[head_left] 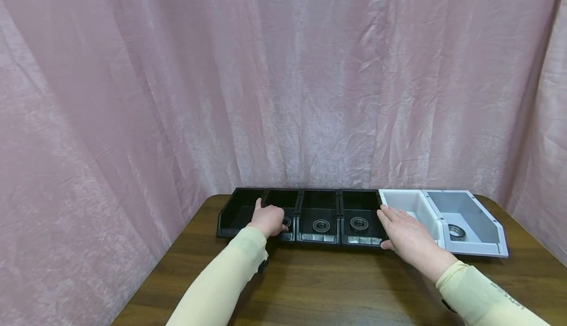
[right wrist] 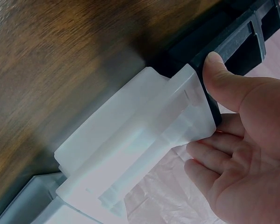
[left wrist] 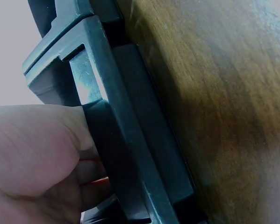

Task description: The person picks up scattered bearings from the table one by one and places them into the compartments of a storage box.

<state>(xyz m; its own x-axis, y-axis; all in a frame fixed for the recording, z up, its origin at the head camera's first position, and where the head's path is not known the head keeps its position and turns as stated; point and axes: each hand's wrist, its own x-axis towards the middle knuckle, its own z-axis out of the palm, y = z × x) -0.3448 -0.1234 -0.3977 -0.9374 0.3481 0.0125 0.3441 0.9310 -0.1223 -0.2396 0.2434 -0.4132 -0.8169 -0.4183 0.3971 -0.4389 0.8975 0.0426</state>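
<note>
Four-sided black bins stand in a row on the table. My left hand [head_left: 267, 221] is over the wall between the leftmost black bin [head_left: 236, 220] and the second black bin [head_left: 283, 198]. Its index finger points up and away; the other fingertips are partly hidden behind the bin wall [left wrist: 125, 135] in the left wrist view. A bearing [head_left: 287, 222] lies in that second bin, partly covered by the hand. My right hand [head_left: 406, 233] rests at the wall between the rightmost black bin [head_left: 361, 199] and the white bin [head_left: 403, 197], its thumb touching the black bin's front corner.
One bearing [head_left: 321, 226] lies in the third black bin [head_left: 319, 199], another bearing [head_left: 359, 224] in the rightmost black one. A grey bin [head_left: 462, 203] at the right end holds a bearing [head_left: 456, 232]. Pink curtains [head_left: 283, 80] hang behind the wooden table [head_left: 328, 286].
</note>
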